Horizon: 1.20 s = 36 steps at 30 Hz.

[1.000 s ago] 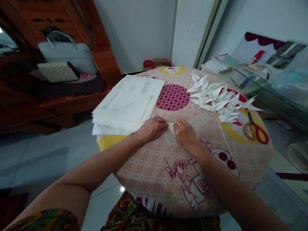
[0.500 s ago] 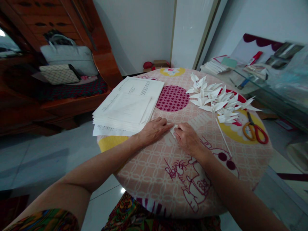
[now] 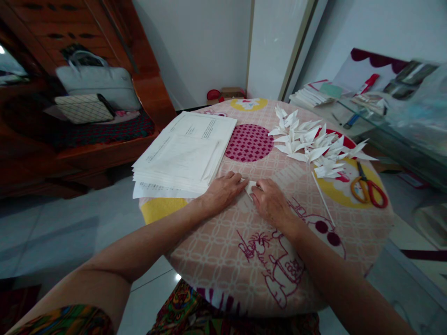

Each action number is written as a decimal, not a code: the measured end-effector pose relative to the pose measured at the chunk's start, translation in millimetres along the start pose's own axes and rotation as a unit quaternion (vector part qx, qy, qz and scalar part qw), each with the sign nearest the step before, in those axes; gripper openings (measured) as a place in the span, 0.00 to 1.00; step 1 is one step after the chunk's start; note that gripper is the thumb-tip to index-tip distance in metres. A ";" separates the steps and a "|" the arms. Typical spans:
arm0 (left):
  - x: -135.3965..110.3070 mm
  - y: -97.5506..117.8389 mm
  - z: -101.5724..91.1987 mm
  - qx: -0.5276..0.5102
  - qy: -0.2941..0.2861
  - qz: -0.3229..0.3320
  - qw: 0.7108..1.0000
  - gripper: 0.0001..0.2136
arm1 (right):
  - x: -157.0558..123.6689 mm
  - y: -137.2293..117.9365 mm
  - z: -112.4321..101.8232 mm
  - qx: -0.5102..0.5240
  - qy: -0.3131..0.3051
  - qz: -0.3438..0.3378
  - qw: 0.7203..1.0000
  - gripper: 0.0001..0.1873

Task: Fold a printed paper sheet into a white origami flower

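A small folded piece of white paper (image 3: 250,187) lies on the cloth-covered round table, mostly covered by my fingers. My left hand (image 3: 226,188) is closed at its left edge, fingertips pressed against it. On the other side my right hand (image 3: 268,197) has its fingers curled over the paper, thumb tucked low. Just behind my left hand is a stack of printed paper sheets (image 3: 185,149), with smaller sheets on top. Several folded white paper cranes (image 3: 307,139) are heaped at the back right.
Scissors (image 3: 369,190) with orange and red handles lie at the right of the patterned tablecloth (image 3: 216,246). A thin white stick (image 3: 323,199) rests below the cranes. A glass shelf (image 3: 391,125) stands beyond the right edge, and a wooden bench with a grey bag (image 3: 98,86) is at left.
The right hand's fingers have shifted slightly over the folded paper. The left hand stays on its edge. The whole view has moved a little.
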<state>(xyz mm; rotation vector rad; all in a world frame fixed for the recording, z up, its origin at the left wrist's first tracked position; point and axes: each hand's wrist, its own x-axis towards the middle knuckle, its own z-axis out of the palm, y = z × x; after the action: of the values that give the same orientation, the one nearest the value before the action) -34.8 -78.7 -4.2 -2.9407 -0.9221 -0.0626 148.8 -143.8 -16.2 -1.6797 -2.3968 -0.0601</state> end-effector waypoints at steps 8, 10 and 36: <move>-1.7 -2.1 0.5 -0.028 0.012 0.000 1.000 0.13 | -1.3 -0.2 0.6 0.015 0.000 -0.009 1.000 0.15; -1.5 -2.1 0.6 -0.031 0.008 -0.002 0.999 0.13 | -1.4 -1.3 0.0 0.012 -0.006 -0.005 1.000 0.15; 9.0 -2.7 25.5 -0.196 0.146 0.144 0.959 0.24 | -18.1 23.4 -3.1 0.164 0.017 -0.006 0.986 0.15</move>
<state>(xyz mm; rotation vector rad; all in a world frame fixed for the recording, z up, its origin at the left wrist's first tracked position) -28.4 -69.6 -29.0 -3.2527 -0.4789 -0.7198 176.9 -152.8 -18.8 -1.4995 -2.2439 0.2861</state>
